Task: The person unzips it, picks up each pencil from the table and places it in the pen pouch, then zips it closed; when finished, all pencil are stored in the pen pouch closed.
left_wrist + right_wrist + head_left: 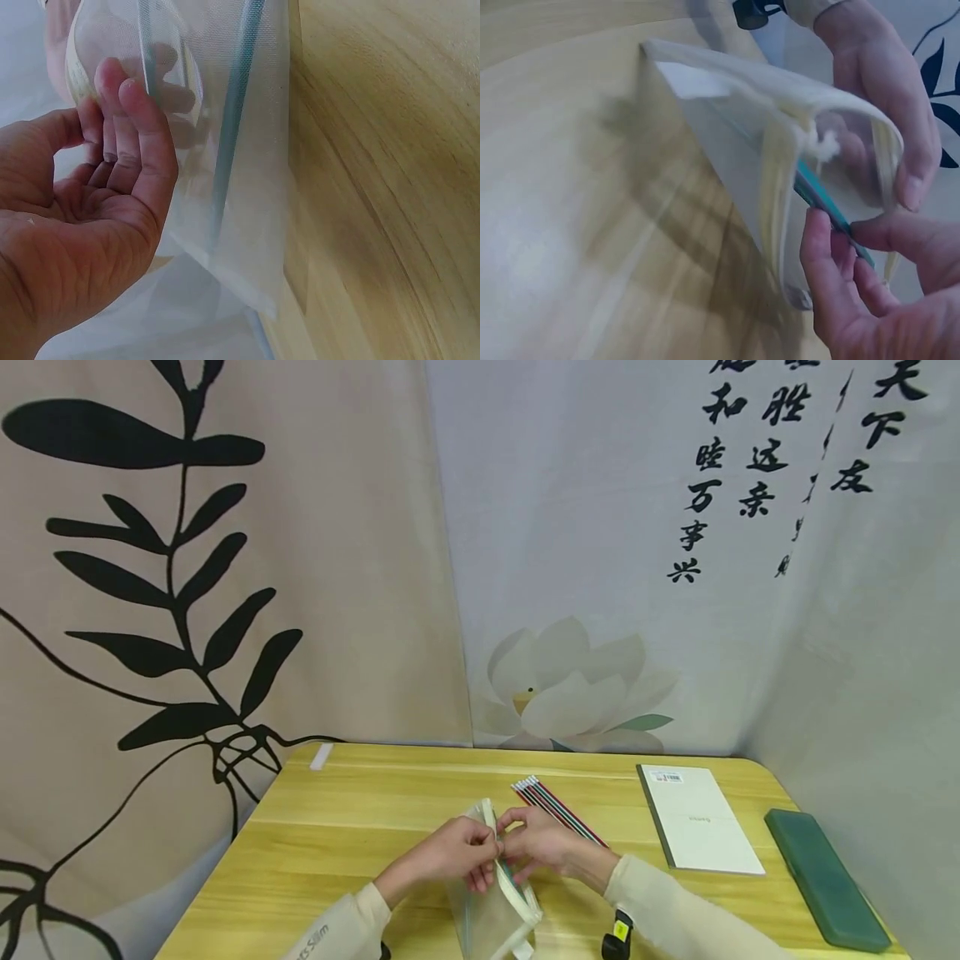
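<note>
A pale mesh zip pouch [487, 914] stands tilted over the front of the table, its mouth spread apart. My left hand [467, 852] pinches the rim of the pouch, with the thumb along the zipper edge in the right wrist view. At the mouth, the thumb and fingers of my right hand [542, 842] pinch a slim teal pencil [826, 201]. Most of the pencil's length lies within the pouch. A teal stripe [236, 112] runs down the mesh in the left wrist view. Behind the pouch lies a row of striped pencils [558, 806].
On the right of the wooden table [360, 810] lies a white notebook [705, 818] with a dark spine. A dark green case [825, 881] sits beside it, along the right edge. A small white strip [321, 757] is at the back left. Printed cloth walls stand behind.
</note>
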Motion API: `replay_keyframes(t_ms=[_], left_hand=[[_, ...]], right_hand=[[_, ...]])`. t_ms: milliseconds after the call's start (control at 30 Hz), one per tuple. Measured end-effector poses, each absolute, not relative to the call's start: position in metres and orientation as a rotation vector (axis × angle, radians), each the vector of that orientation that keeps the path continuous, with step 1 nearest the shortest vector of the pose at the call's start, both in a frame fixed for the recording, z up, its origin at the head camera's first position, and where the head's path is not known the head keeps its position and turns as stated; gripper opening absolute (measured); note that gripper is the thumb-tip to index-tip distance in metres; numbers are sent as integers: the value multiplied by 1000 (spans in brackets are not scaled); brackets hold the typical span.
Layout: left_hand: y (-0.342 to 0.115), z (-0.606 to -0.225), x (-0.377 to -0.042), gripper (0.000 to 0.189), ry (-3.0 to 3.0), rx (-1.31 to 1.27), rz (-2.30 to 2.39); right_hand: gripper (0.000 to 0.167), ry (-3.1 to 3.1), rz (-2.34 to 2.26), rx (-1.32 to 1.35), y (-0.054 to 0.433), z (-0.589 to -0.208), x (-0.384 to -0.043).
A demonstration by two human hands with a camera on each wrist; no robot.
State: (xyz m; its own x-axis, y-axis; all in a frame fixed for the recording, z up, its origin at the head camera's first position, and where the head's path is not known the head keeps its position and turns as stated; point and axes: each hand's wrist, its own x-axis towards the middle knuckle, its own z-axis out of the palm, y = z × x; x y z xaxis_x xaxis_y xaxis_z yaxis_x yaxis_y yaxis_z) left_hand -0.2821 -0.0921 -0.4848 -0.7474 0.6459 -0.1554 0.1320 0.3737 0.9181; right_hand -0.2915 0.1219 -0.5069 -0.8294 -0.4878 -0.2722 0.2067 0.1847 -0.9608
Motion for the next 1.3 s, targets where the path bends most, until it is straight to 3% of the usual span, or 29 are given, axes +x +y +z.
replay_keyframes(t_ms=[667,1300], left_hand=[[-94,-487,-284,33,2206,633,1381],[-98,-485,-282,41,2215,593,1402]], right_hand=[[35,2010,-1717,-185,143,-497,-293],[38,2298,-1716,-7,211,-502,-334]])
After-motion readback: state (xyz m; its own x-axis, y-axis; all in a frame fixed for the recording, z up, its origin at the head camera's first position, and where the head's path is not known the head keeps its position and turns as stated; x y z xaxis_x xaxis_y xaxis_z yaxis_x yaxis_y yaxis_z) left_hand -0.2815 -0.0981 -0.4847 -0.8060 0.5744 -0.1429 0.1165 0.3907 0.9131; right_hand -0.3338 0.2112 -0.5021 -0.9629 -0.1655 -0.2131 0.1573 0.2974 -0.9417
